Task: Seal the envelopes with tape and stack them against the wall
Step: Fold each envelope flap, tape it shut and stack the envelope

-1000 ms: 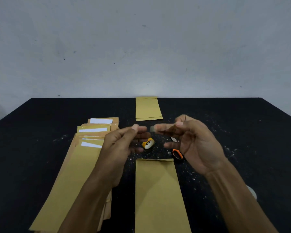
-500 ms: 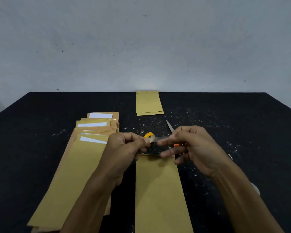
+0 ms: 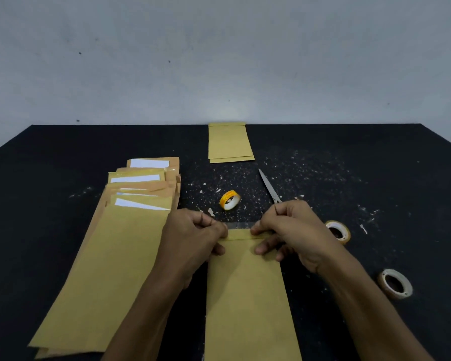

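On the desk (image 3: 63,230), the envelope (image 3: 245,295) lies under both hands; left hand (image 3: 193,235) and right hand (image 3: 292,230) each pinch one end of the tape strip (image 3: 238,225) stretched between their fingers, over the flap – slack could wrinkle it or land it crooked

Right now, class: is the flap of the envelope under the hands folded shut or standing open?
Folded shut: the envelope shows a flat crease line at its top, where both hands stretch a tape strip.
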{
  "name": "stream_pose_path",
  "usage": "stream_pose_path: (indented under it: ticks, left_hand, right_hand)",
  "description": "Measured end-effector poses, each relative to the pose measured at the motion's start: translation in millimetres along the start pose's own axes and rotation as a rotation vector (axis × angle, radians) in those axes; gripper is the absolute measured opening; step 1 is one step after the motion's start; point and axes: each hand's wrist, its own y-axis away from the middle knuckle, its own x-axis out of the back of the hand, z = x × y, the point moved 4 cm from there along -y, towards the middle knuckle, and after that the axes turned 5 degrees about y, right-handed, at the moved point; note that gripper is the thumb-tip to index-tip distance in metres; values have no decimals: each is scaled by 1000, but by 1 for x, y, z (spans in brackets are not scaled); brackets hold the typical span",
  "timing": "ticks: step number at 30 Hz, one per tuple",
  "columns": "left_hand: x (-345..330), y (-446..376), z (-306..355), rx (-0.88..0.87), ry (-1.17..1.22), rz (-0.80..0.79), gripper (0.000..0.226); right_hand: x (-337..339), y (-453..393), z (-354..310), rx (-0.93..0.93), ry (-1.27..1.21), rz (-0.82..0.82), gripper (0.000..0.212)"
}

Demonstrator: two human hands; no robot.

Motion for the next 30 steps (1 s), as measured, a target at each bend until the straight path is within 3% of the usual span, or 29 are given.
stream_pose_path:
  ticks: [6, 14, 30]
  left_hand:
    - [-3, 6, 0, -53, -44, 130, 29]
    - [-6, 8, -1, -140, -228, 197, 25]
    - [-13, 10, 2, -261, -411, 229, 25]
  right_hand:
    - [-3, -1, 6, 94, 39, 116, 28]
    - [-10, -1, 5, 200, 320, 207, 22]
    - [-11, -10, 13, 262, 414, 281, 25]
